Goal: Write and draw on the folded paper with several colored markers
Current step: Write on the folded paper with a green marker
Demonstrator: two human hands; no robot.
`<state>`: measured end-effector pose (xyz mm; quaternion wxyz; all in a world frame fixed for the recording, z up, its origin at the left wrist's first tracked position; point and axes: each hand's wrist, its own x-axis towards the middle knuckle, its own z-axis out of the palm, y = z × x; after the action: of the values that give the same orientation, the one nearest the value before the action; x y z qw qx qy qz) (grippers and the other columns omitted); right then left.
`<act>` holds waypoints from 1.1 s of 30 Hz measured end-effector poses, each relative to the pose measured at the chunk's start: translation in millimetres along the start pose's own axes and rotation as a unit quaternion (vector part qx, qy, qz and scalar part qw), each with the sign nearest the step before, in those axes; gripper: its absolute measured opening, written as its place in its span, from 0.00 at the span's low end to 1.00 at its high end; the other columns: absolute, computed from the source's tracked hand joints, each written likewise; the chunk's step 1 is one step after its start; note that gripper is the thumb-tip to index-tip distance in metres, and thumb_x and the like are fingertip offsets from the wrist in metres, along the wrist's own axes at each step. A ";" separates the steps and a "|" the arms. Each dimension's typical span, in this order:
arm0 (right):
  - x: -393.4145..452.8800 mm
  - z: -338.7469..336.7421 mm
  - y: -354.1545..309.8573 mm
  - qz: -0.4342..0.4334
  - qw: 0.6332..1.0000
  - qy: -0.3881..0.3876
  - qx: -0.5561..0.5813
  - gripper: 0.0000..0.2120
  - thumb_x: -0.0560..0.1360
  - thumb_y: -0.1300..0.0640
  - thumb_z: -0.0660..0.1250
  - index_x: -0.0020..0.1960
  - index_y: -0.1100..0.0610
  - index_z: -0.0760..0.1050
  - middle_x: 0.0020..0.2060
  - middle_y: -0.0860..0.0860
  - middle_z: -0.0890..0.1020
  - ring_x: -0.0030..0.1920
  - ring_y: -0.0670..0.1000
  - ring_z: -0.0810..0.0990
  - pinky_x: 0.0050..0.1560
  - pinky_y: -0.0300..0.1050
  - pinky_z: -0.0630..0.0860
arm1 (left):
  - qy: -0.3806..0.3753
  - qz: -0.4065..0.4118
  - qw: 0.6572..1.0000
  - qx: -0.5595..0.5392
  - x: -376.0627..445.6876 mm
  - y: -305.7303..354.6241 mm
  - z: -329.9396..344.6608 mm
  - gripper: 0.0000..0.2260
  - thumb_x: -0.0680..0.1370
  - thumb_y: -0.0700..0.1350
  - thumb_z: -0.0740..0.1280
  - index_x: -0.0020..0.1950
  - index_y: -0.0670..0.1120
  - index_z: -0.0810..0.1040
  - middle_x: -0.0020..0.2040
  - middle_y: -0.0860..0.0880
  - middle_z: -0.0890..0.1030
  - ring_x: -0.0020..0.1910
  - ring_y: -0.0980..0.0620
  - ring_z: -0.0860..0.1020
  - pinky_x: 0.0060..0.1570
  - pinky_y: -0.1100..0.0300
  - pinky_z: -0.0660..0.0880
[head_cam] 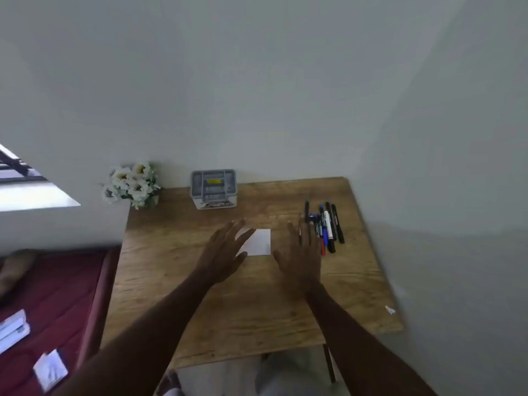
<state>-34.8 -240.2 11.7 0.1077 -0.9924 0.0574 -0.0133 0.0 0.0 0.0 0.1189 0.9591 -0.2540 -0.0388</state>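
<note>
Pale walls meet in a corner behind a wooden table [200,310], with flowers [132,184] and a grey box [213,188] along its far edge. A folded white paper [260,241] lies near the middle, flat and seemingly unmarked. Both hands hover over it, fingers straight and spread, holding nothing — the left hand [224,254] covers the paper's left edge, the right hand [301,257] sits just beside its right edge. What matters next is the markers [328,227]: a loose bundle at about two o'clock from the paper, long axes running roughly twelve to six, just past the right hand's fingertips [303,224]. The right hand is clearly nearer — I'd expect it to pick one.
</note>
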 end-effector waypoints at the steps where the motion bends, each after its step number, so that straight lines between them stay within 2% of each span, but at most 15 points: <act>1: 2.9 -0.8 4.5 0.003 1.000 -0.016 0.007 0.35 0.77 0.38 0.64 0.79 0.51 0.64 0.80 0.56 0.64 0.80 0.61 0.64 0.76 0.61 0.64 | -0.017 -0.002 1.000 0.006 3.6 3.1 2.7 0.31 0.83 0.54 0.65 0.84 0.57 0.56 0.85 0.49 0.56 0.81 0.42 0.59 0.75 0.42 0.65; 3: 6.4 3.7 17.6 0.010 0.999 -0.032 0.039 0.26 0.79 0.47 0.61 0.75 0.55 0.70 0.75 0.57 0.72 0.74 0.60 0.71 0.73 0.59 0.71 | -0.031 -0.033 0.999 0.001 7.3 8.2 9.6 0.30 0.83 0.54 0.64 0.84 0.56 0.57 0.84 0.50 0.58 0.80 0.43 0.61 0.74 0.42 0.67; 5: 6.9 7.4 24.8 0.013 0.996 -0.043 0.072 0.21 0.82 0.53 0.60 0.72 0.58 0.73 0.71 0.58 0.75 0.71 0.59 0.74 0.70 0.58 0.75 | -0.053 -0.054 0.997 0.003 6.7 12.7 18.9 0.29 0.83 0.54 0.63 0.83 0.56 0.58 0.83 0.50 0.61 0.78 0.43 0.64 0.71 0.43 0.70; 8: 13.4 17.2 28.2 -0.009 0.996 -0.036 0.077 0.16 0.82 0.58 0.64 0.68 0.61 0.77 0.70 0.59 0.77 0.71 0.59 0.74 0.70 0.56 0.75 | -0.052 -0.063 0.997 0.017 7.3 12.5 31.0 0.28 0.81 0.56 0.64 0.81 0.56 0.62 0.80 0.50 0.65 0.74 0.44 0.68 0.65 0.45 0.73; 11: 25.4 26.4 22.6 -0.024 0.997 -0.030 0.074 0.14 0.81 0.62 0.67 0.66 0.61 0.78 0.70 0.60 0.76 0.70 0.59 0.75 0.68 0.52 0.76 | -0.032 -0.090 0.995 0.000 14.0 15.6 34.5 0.27 0.80 0.61 0.65 0.78 0.57 0.66 0.76 0.50 0.68 0.72 0.46 0.68 0.64 0.46 0.74; 13: 30.2 36.4 17.4 -0.025 0.994 -0.009 0.103 0.13 0.81 0.63 0.67 0.64 0.60 0.79 0.67 0.59 0.77 0.66 0.57 0.77 0.63 0.47 0.77 | -0.014 -0.089 0.996 -0.012 16.1 13.8 39.6 0.28 0.79 0.64 0.65 0.77 0.58 0.68 0.74 0.51 0.70 0.71 0.48 0.67 0.64 0.47 0.73; 16: 35.7 47.9 12.4 -0.027 0.990 0.024 0.133 0.13 0.78 0.65 0.69 0.62 0.61 0.79 0.61 0.59 0.78 0.60 0.56 0.78 0.57 0.41 0.73 | 0.036 -0.062 0.997 -0.036 9.3 4.6 47.3 0.27 0.75 0.68 0.67 0.71 0.57 0.74 0.67 0.53 0.73 0.65 0.51 0.71 0.58 0.51 0.72; 18: 40.6 58.2 11.2 -0.046 0.989 0.036 0.140 0.16 0.76 0.65 0.70 0.63 0.60 0.78 0.59 0.58 0.79 0.59 0.56 0.78 0.56 0.43 0.74 | 0.067 -0.041 0.996 -0.050 2.3 -3.3 54.4 0.27 0.74 0.71 0.68 0.67 0.58 0.76 0.64 0.56 0.74 0.61 0.54 0.72 0.54 0.54 0.72; 21: 47.0 71.4 14.5 -0.088 0.981 0.076 0.154 0.16 0.74 0.65 0.69 0.62 0.60 0.77 0.56 0.57 0.79 0.56 0.56 0.79 0.53 0.52 0.79 | 0.096 -0.009 0.994 -0.054 -4.6 -10.4 62.0 0.27 0.73 0.73 0.67 0.65 0.59 0.77 0.62 0.57 0.75 0.58 0.55 0.73 0.52 0.56 0.70; 24: 46.4 81.6 18.9 -0.121 0.977 0.117 0.132 0.16 0.76 0.64 0.69 0.64 0.60 0.78 0.56 0.56 0.79 0.55 0.55 0.78 0.54 0.50 0.79 | 0.122 0.024 0.991 -0.045 -8.7 -14.4 69.5 0.28 0.72 0.75 0.67 0.63 0.60 0.78 0.62 0.58 0.76 0.57 0.56 0.74 0.54 0.55 0.70; 29: 45.5 85.9 29.1 -0.145 0.973 0.133 0.117 0.19 0.79 0.62 0.68 0.69 0.59 0.78 0.55 0.55 0.77 0.52 0.51 0.76 0.52 0.45 0.76 | 0.139 0.039 0.989 -0.042 -11.5 -7.0 71.4 0.27 0.70 0.76 0.65 0.61 0.62 0.78 0.58 0.62 0.76 0.53 0.61 0.74 0.47 0.60 0.72; 33: 36.6 82.5 31.0 -0.179 0.966 0.144 0.118 0.16 0.82 0.60 0.65 0.69 0.56 0.77 0.54 0.50 0.74 0.50 0.46 0.73 0.48 0.38 0.69 | 0.166 0.017 0.983 -0.072 -10.9 -8.0 73.5 0.19 0.72 0.71 0.68 0.57 0.63 0.80 0.52 0.64 0.78 0.47 0.64 0.75 0.40 0.65 0.73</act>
<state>1.3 -257.0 -75.1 0.2101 -0.9545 -0.1086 -0.1817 -15.5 -3.2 -73.0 0.2290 0.9366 -0.2434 0.1051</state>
